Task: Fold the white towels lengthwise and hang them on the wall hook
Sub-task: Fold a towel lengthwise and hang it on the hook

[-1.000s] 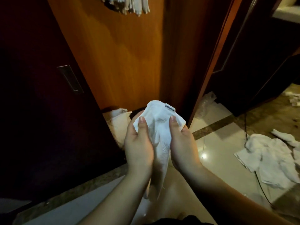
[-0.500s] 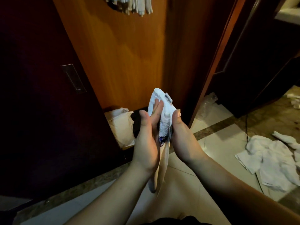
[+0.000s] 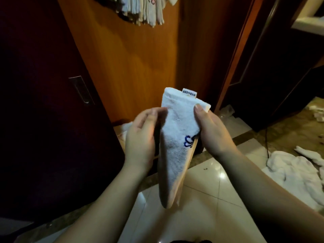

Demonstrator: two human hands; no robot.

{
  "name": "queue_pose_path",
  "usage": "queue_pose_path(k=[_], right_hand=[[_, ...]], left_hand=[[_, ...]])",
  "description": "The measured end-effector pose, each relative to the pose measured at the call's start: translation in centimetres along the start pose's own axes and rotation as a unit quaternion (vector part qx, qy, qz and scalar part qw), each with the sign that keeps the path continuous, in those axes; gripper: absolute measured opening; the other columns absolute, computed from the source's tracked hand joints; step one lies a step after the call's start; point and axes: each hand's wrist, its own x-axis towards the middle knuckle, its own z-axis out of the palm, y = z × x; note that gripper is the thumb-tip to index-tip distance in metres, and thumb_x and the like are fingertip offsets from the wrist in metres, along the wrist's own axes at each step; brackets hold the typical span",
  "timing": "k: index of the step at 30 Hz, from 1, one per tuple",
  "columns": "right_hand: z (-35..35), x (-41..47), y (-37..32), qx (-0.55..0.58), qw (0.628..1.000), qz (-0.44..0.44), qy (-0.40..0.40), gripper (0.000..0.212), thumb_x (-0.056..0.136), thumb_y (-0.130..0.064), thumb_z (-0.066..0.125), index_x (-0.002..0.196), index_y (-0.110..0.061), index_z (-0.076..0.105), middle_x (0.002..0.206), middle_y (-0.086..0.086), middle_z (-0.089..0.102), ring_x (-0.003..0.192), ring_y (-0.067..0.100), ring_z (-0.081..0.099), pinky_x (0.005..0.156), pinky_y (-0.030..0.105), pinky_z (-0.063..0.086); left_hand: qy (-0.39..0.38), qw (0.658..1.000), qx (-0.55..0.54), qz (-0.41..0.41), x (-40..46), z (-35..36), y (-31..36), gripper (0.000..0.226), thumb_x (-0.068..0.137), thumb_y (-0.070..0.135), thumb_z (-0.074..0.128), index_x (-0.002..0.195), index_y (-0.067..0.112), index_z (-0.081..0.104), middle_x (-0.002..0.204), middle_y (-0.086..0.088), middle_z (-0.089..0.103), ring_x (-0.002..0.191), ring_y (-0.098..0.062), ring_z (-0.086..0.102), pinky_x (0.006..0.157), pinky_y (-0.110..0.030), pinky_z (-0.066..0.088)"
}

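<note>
Dark door [image 3: 43,102], black cable [image 3: 266,142] on tiled floor [image 3: 201,216].

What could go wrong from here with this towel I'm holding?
1. Only the right hand pinches the towel near its top; the left hand looks loose beside it, so the fold may fall open.
2. The long lower end hangs free and could slip down to the floor.
3. The hanging towels already crowd the spot above, so fitting another may be awkward.
</note>
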Motion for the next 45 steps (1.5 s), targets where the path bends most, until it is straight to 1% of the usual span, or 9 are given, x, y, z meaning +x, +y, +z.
queue_pose_path(k=[8,12,17,22,28,31,35,40,45], right_hand=[[-2.0,1.5,-3.7,-0.108,0.991,-0.074,-0.024,0.043,0.096,-0.061,0.028,0.087,-0.040,0.064,0.079,-0.036,0.067,0.081,-0.017,0.062,0.070,0.002,0.043],[-2.8,2.2,-4.0,-0.079,0.994,-0.076,-0.025,0.049,0.092,-0.060,0.030,0.089,-0.033,0.071,0.099,-0.007,0.075,0.094,0.011,0.071,0.093,0.044,0.054],[-3.7,2.5,-5.1,-0.054,0.995,-0.078,-0.012,0.055,0.092,-0.067,0.031,0.088,-0.033,0.074,0.098,-0.003,0.076,0.095,0.015,0.072,0.095,0.049,0.053],[-4.3,3.8,-1.3,0.266,0.961,0.071,-0.014,0.067,0.099,-0.064,0.026,0.105,-0.023,0.078,0.113,0.007,0.074,0.108,0.021,0.070,0.099,0.041,0.053],[-2.5,3.1,6.8,0.276,0.942,0.181,-0.067,0.070,0.093,-0.072,0.020,0.122,-0.033,0.071,0.135,0.002,0.063,0.128,0.021,0.057,0.118,0.046,0.031],[-2.3,2.1,7.9,0.271,0.939,0.190,-0.097,0.082,0.091,-0.073,0.018,0.113,-0.020,0.076,0.130,0.011,0.066,0.127,0.029,0.057,0.111,0.043,0.038],[-1.2,1.3,8.1,0.236,0.964,0.112,-0.040,0.057,0.085,-0.061,0.061,0.124,-0.020,0.064,0.123,0.000,0.069,0.121,0.015,0.060,0.107,0.039,0.039],[-0.4,1.4,7.5,0.157,0.987,0.013,0.027,0.054,0.075,-0.047,0.081,0.115,-0.034,0.048,0.117,0.006,0.067,0.104,0.010,0.068,0.083,0.027,0.052],[-0.5,1.7,6.0,0.060,0.997,-0.028,0.033,0.018,0.082,-0.059,0.063,0.092,-0.044,0.060,0.087,-0.015,0.070,0.082,0.005,0.064,0.080,0.038,0.051]], left_hand=[[-0.111,0.987,-0.042,-0.104,3.1,-1.1,0.3,0.047,0.065,0.040,0.078,0.106,0.018,0.074,0.110,-0.010,0.075,0.098,-0.023,0.071,0.082,-0.036,0.052],[-0.133,0.983,-0.093,-0.089,2.9,-0.2,0.9,0.034,0.074,0.019,0.072,0.107,0.014,0.072,0.107,-0.006,0.076,0.097,-0.020,0.072,0.076,-0.028,0.057],[-0.191,0.967,-0.072,-0.150,2.3,1.8,1.6,0.023,0.077,0.020,0.066,0.095,0.009,0.074,0.102,-0.005,0.077,0.094,-0.019,0.074,0.080,-0.028,0.059],[-0.171,0.970,-0.081,-0.151,3.0,3.6,3.8,0.021,0.078,0.020,0.075,0.095,0.007,0.072,0.094,-0.010,0.077,0.085,-0.023,0.075,0.077,-0.033,0.061],[-0.106,0.978,-0.046,-0.173,5.7,3.4,5.9,0.021,0.089,0.022,0.067,0.104,0.007,0.069,0.100,-0.011,0.077,0.094,-0.027,0.074,0.089,-0.043,0.057],[-0.072,0.977,-0.049,-0.194,7.0,2.9,6.4,0.015,0.094,0.020,0.066,0.103,0.008,0.068,0.093,-0.008,0.078,0.085,-0.022,0.076,0.067,-0.032,0.059],[-0.051,0.978,-0.066,-0.192,7.7,3.0,7.1,0.008,0.095,0.017,0.064,0.096,0.010,0.067,0.083,-0.004,0.078,0.076,-0.019,0.076,0.058,-0.027,0.058],[-0.056,0.984,-0.069,-0.156,8.3,2.8,7.9,0.008,0.096,0.018,0.063,0.098,0.012,0.068,0.087,-0.002,0.078,0.082,-0.017,0.076,0.070,-0.030,0.057],[-0.070,0.988,-0.050,-0.130,8.6,2.4,8.4,0.013,0.094,0.020,0.065,0.104,0.013,0.068,0.099,-0.003,0.078,0.094,-0.020,0.075,0.083,-0.036,0.055]])
